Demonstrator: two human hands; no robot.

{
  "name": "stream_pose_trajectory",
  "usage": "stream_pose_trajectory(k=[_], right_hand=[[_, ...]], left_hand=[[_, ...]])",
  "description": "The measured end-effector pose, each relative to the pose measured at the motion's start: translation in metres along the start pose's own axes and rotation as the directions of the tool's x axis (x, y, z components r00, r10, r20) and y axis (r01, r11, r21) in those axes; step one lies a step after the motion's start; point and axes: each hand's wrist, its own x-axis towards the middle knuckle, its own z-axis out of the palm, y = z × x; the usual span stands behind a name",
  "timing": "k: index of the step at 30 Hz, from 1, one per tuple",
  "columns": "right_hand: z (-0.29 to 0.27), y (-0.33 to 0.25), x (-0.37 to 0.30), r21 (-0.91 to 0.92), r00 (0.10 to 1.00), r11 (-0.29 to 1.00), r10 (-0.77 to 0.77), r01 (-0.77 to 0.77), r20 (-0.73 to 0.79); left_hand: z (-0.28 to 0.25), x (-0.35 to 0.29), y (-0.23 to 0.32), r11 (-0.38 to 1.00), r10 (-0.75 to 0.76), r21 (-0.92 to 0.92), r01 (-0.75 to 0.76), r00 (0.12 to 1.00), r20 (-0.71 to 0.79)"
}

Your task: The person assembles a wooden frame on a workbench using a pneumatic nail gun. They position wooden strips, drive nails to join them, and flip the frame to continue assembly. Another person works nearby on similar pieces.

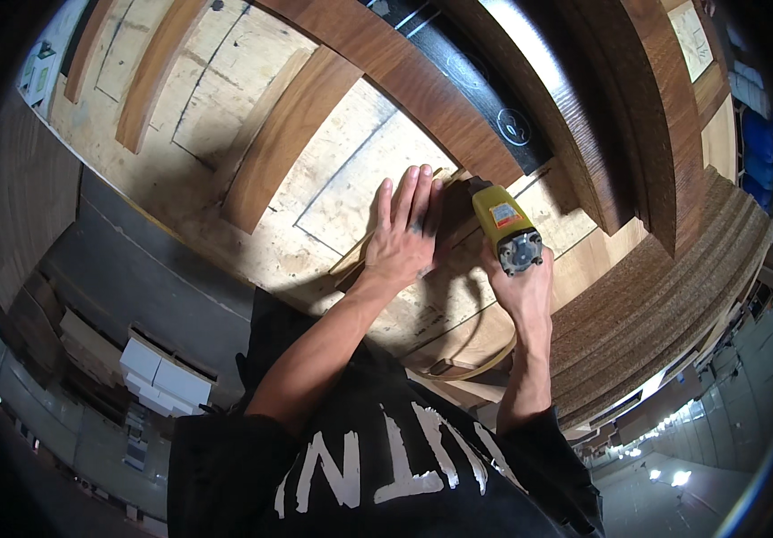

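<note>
The right hand (514,280) grips the tool (499,213) (likely heavy, hard, best held by its handle); the left hand (402,238) lies flat, unclenched, on a board (460,202).

Smooth brown wood with visible grain is seen in the long board (422,99) and the short pieces (301,130). A glossy black face is shown by the panel (481,90). The bench top (198,94) is surfaced in pale, scuffed wood. The power tool (507,231) is cased in smooth yellow and capped with grey, metal-looking material. Rough, fibrous edges are presented by the stacked boards (664,269). The shirt (234,480) is made of matt black cloth.
</note>
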Motion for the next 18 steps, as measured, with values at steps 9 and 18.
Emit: stream_pose_trajectory(k=[9,18], right_hand=[[0.007,0.001,-0.049,0.03,0.987,0.992,0.125,-0.122,-0.099],[0.052,-0.022,-0.124,0.148,0.942,0.943,0.316,-0.298,-0.111]], left_hand=[[-0.011,0.006,0.001,0.997,0.022,0.079,-0.024,0.999,0.027],[-0.069,0.013,-0.096,0.989,0.118,-0.065,-0.13,0.979,-0.167]])
